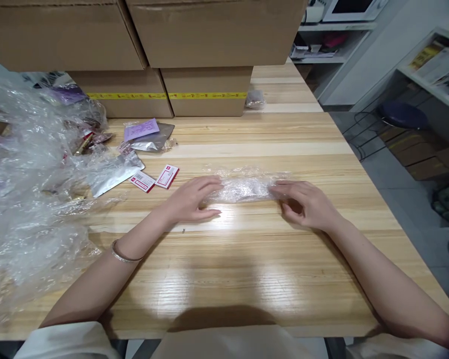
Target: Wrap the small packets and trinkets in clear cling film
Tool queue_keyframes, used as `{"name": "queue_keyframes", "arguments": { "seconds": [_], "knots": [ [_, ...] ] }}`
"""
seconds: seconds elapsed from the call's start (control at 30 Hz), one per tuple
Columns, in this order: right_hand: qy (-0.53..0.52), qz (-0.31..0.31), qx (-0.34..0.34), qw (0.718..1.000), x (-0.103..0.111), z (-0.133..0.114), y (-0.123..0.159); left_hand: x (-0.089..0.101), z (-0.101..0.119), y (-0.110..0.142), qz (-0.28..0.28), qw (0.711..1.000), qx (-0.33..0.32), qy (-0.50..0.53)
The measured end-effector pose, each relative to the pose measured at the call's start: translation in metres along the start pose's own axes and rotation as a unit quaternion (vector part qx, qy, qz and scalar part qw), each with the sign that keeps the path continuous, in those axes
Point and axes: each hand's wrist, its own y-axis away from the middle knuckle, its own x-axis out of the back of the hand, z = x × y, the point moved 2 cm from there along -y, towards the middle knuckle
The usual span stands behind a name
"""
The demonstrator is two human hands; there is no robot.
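A crumpled clear plastic wrap point(247, 188) lies flat across the middle of the wooden table. My left hand point(194, 198) rests at its left end, fingers stretched onto the plastic and thumb apart below them. At the other end is my right hand point(307, 203), its fingertips on the plastic's edge and its thumb apart from the fingers. Neither hand is closed around the wrap. Whether anything lies inside the wrap, I cannot tell.
A heap of clear plastic point(33, 199) covers the table's left side. Near it lie a silver pouch point(115, 172), a purple packet point(141, 129) and two red-and-white cards point(167, 176). Stacked cardboard boxes point(209, 35) stand behind. A small clear packet point(255, 99) sits beside them.
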Motion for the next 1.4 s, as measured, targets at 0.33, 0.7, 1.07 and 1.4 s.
{"name": "queue_keyframes", "arguments": {
  "seconds": [0.33,0.7,1.07,1.4],
  "knots": [
    [-0.075,0.066,-0.179,0.979,-0.016,0.015,-0.002,0.0,-0.016,-0.004,0.066,0.971,0.183,0.142],
    [-0.082,0.018,-0.227,0.97,-0.015,0.024,-0.009,-0.005,-0.026,-0.005,0.001,0.963,0.237,0.127],
    [0.119,0.078,-0.11,0.984,-0.013,-0.048,-0.019,-0.023,0.036,-0.013,0.065,0.989,0.097,-0.094],
    [0.023,-0.054,-0.115,0.992,-0.048,-0.042,-0.017,-0.063,0.037,-0.021,-0.065,0.984,0.164,-0.037]
  ]
}}
